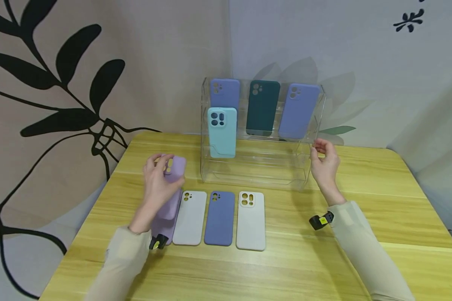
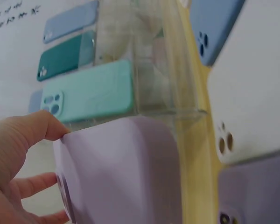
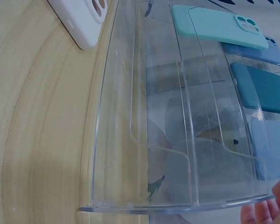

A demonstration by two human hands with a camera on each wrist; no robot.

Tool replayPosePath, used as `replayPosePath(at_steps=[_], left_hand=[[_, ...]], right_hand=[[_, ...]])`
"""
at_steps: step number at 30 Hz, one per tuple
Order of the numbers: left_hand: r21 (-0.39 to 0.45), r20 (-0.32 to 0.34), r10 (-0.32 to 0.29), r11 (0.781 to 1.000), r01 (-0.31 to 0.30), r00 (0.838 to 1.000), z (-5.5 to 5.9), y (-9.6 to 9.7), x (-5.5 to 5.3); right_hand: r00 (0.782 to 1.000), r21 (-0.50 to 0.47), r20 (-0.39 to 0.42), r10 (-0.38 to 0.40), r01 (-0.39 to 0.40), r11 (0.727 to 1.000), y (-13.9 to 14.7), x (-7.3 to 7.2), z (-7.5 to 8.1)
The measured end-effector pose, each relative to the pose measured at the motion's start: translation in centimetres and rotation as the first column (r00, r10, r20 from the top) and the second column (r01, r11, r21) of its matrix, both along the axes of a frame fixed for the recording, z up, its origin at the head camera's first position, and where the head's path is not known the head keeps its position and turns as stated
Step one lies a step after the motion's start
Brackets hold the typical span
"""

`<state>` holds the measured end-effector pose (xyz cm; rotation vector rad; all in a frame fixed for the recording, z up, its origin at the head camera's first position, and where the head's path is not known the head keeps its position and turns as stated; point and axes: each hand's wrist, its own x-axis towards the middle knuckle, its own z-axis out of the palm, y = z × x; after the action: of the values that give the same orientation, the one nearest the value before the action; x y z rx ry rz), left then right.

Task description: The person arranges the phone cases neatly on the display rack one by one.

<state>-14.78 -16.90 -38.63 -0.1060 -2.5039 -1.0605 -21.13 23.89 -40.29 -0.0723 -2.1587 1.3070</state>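
My left hand grips a lilac phone case by its camera end, with the thumb on one edge and fingers on the other. In the head view it overlaps a second purple phone case on the table. In the left wrist view the held lilac case shows large, in front of the stand. At the right end of the clear acrylic display stand, my right hand pinches the side panel. The right wrist view shows thumb and fingertips on either side of that panel's edge.
A white case, a blue case and a cream case lie in a row before the stand. On its top tier lean two periwinkle cases and a dark green case. A mint case stands one tier lower.
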Motion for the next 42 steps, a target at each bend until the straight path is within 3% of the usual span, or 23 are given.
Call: replayPosePath(at_steps=[6,15,23,34,42], left_hand=[[0.018,-0.012,-0.033,0.999,0.033,0.999,0.6,2.1,-0.4],[0.079,-0.11,-0.102,0.991,0.111,0.989,1.2,5.1,-1.0],[0.105,-0.155,-0.146,0.981,0.164,0.977,1.7,7.8,-1.9],[0.146,-0.263,-0.195,0.96,0.239,0.945,2.6,12.1,-3.4],[0.163,-0.327,-0.177,0.957,0.24,0.928,3.9,16.1,-5.1]], right_hand=[[1.0,0.016,-0.02,0.002,-0.002,1.0,0.2,0.1,0.0],[0.999,0.021,-0.026,0.018,-0.017,1.0,0.1,0.4,0.3],[1.0,0.03,-0.02,0.024,-0.023,0.999,0.2,0.4,0.3],[1.0,0.045,-0.005,0.016,-0.015,0.999,0.2,0.4,0.2],[1.0,0.062,-0.011,0.007,-0.006,0.998,0.0,0.2,0.1]])
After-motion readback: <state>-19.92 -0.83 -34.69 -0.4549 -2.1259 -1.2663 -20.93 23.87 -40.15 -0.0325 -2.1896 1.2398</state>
